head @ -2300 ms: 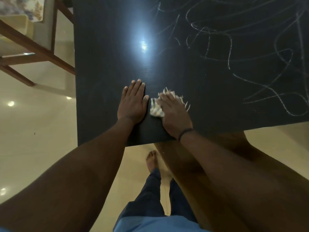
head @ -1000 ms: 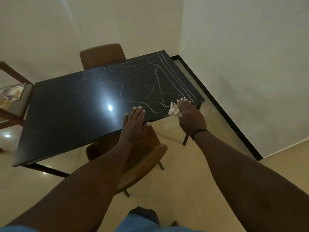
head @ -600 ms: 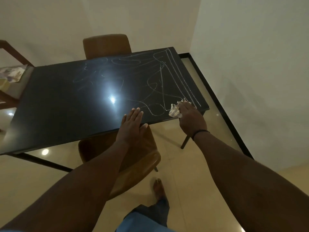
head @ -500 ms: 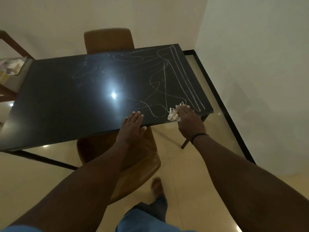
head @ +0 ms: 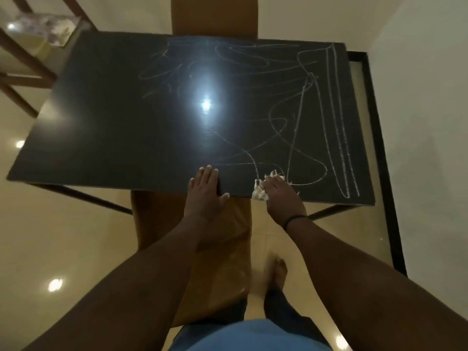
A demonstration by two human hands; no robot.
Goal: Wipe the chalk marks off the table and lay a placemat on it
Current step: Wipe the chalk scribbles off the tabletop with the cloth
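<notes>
One soft, light cloth point(head: 260, 192) is sitting bunched under the right hand point(head: 279, 196), whose grip is closing on it at the bench's point(head: 106, 127) near edge, beside chalk marks point(head: 339, 127); left hand point(head: 205, 191) is pressing flat, fingers straight. Cloth is likely crumpling easily.

Shiny cream tile floor point(head: 76, 239), small round light spots on it. Brown padded chair point(head: 215, 249) tucked under near side of black table point(head: 114, 122); second brown chair point(head: 215, 16) at far side. Wooden shelf frame point(head: 22, 62) left of table. Plain pale walls point(head: 417, 110) right of table and behind it, black strip point(head: 379, 148) along wall bottom. Bright lamp glare point(head: 205, 105) on tabletop.
</notes>
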